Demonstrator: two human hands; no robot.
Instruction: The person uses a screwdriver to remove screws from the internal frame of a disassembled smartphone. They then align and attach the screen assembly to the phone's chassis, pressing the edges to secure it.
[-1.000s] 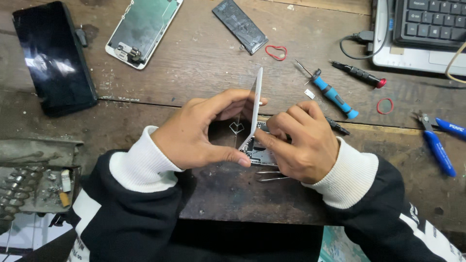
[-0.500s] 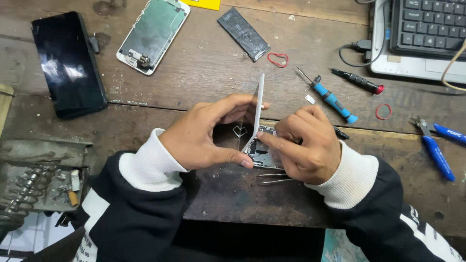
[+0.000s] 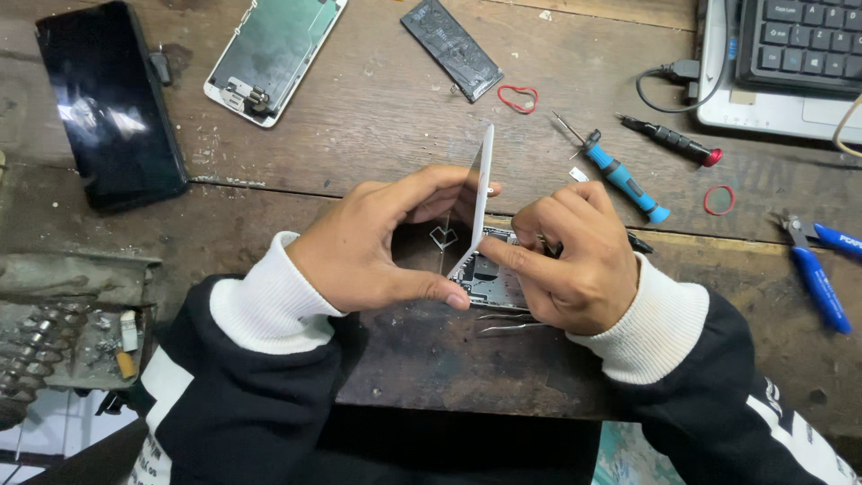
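My left hand (image 3: 377, 242) grips a thin white phone screen panel (image 3: 483, 184) that stands nearly upright, hinged up from an opened phone body (image 3: 489, 280) lying flat on the wooden table. Its fingers reach over the panel's top edge and the thumb presses at the lower corner. My right hand (image 3: 570, 256) rests on the phone body's right side, forefinger pointing at the panel's base, fingers curled over a dark part I cannot make out. Metal tweezers (image 3: 505, 323) lie just below the phone. Both sleeves are dark with white cuffs.
A black phone (image 3: 109, 103) and a bare screen frame (image 3: 274, 54) lie at the back left, a battery (image 3: 451, 47) at the back. Blue and black screwdrivers (image 3: 620, 172), red rubber bands (image 3: 518, 97), blue pliers (image 3: 819, 278), a laptop (image 3: 790, 54) and a parts tray (image 3: 63, 341) surround me.
The hands stay on the phone with the panel held up; the panel and hands have barely shifted. The view moved a little.
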